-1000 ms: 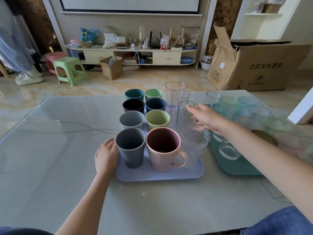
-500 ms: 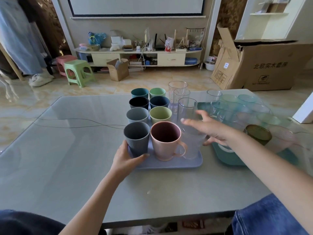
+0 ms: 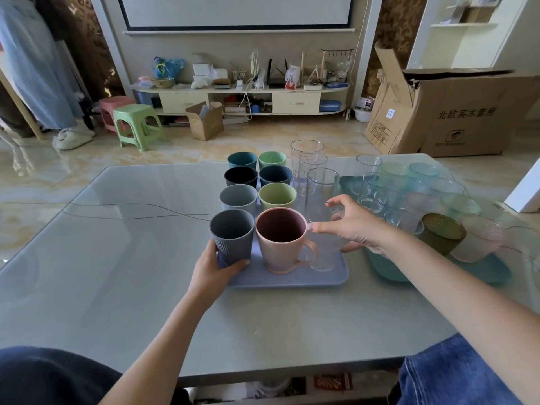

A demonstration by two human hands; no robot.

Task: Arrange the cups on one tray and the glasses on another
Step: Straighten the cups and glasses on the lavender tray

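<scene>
Nearest, left hand (image 3: pixel 214 266): gripped the near left corner of the lavender tray (image 3: pixel 327 280), thumb lying on the tray floor against the foot of the grey ribbed cup (image 3: pixel 232 236); likely steadied the tray, though a tug from here could have slid the whole load.
Beside it, right hand (image 3: pixel 352 226): curled over the rim of the clear glass (image 3: pixel 324 247) at the tray's near right corner, fingertips pinching the rim from above; a top-only pinch judged weak on smooth, possibly slippery walls.
Pink mug (image 3: pixel 282 239): stood just left of that glass, handle turned toward it and overlapping its side; seen as the main snag, apt to catch or tip the glass if lifted at a slant.
Cup rows: six more cups ranged in two columns behind, packed close; a knocked mug judged likely to topple into its neighbours.
Stray glasses (image 3: pixel 312 176): three tall clear tumblers lined the tray's right edge behind the held one, not yet sorted; tall and narrow, thought easy to clip with a passing wrist.
Teal tray (image 3: pixel 388 274): lay just to the right, crowded with glasses, amber tumbler (image 3: pixel 442 233) near its front; free room hard to make out through the overlapping glass, so a crowded landing risked clinking or chipping.
Farther back, table (image 3: pixel 131 258): glossy top, trays judged prone to skid.
</scene>
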